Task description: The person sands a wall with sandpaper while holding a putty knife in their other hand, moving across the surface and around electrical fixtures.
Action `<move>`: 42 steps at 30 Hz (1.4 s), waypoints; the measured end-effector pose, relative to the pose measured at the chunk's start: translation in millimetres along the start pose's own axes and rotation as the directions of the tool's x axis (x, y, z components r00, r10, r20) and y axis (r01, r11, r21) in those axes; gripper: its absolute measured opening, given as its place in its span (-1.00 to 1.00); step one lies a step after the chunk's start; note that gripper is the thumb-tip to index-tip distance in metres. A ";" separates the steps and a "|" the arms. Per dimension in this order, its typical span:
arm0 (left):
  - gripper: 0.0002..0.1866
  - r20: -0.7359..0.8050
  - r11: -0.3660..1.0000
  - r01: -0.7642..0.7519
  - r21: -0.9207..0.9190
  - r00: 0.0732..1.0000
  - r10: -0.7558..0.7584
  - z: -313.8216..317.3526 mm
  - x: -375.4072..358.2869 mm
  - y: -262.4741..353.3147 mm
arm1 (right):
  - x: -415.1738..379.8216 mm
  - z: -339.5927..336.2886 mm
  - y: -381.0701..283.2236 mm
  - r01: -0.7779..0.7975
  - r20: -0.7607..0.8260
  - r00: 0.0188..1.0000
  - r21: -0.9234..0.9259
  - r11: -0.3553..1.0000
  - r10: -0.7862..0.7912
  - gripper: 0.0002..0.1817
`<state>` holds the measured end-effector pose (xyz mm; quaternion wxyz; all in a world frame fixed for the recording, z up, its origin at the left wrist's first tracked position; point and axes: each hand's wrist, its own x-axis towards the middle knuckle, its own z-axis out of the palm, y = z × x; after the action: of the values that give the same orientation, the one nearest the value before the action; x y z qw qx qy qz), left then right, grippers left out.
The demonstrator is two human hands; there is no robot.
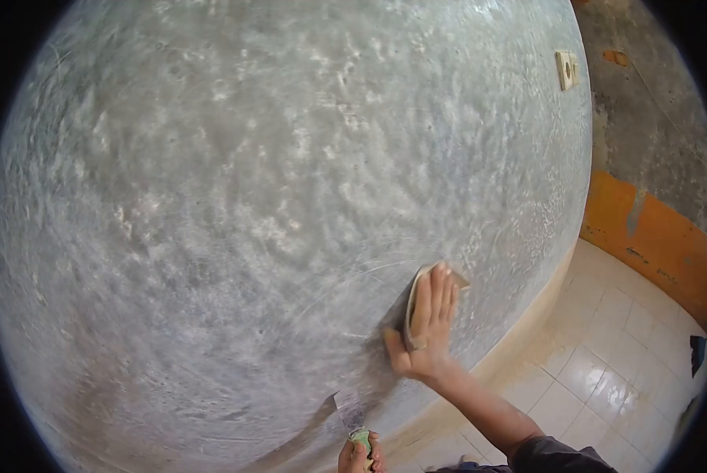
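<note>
My right hand (430, 335) presses a sheet of sandpaper (461, 281) against the grey, blotchy wall (274, 205). Its fingers lie stretched over the sheet, the thumb is out to the left, and the sheet's edges stick out around them. Lower down, near the bottom edge of the view, my left hand (359, 457) is closed around the green handle of a putty knife (349, 410). The metal blade points up, close to the wall. Pale curved scratch marks run across the surface left of my right hand.
A wall socket (566, 70) sits near the wall's right edge. Beyond it is another wall, bare grey above with an orange band (645, 236) below. Pale glossy floor tiles (586, 370) lie at the lower right, with tan dust along the foot of the wall.
</note>
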<state>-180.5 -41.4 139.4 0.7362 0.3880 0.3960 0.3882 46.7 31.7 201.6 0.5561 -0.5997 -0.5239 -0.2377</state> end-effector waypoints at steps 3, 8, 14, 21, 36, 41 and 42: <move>-0.64 -0.050 0.999 0.028 0.017 0.998 -0.027 7.4 2.2 1.7 | -83.0 34.5 7.9 0.002 0.058 0.998 0.050 0.999 -0.004 -0.03; -0.64 0.012 0.998 0.010 0.069 1.000 -0.011 7.0 12.1 3.9 | -154.5 49.7 22.3 -0.098 0.166 0.983 0.093 0.991 0.082 -0.04; -0.58 0.182 0.999 0.017 0.027 0.983 -0.022 -2.7 19.4 8.7 | -0.9 -7.5 32.7 -0.105 -0.123 0.986 0.062 0.993 0.112 -0.15; -0.53 0.387 0.994 0.052 -0.095 0.922 -0.012 -13.8 36.8 -5.3 | -152.3 28.9 16.6 -0.221 0.120 0.970 0.097 0.970 0.209 -0.13; -0.53 0.421 0.985 0.116 -0.126 0.906 -0.053 35.3 63.5 -20.2 | -153.9 32.8 71.5 -0.190 0.181 0.967 0.043 0.981 0.179 -0.02; -0.54 0.405 0.992 0.081 -0.100 0.914 -0.034 76.8 72.8 -31.2 | -45.6 -14.0 126.7 -0.078 0.039 0.996 -0.017 0.997 0.079 -0.05; -0.54 0.391 0.994 0.064 -0.090 0.920 -0.024 86.0 74.4 -34.1 | -8.5 -29.3 136.6 -0.040 -0.028 0.999 -0.038 0.998 0.039 -0.06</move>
<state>-66.8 -12.2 121.5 0.8275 0.4105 0.2302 0.3063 174.5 24.7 145.0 0.5562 -0.6173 -0.4997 -0.2448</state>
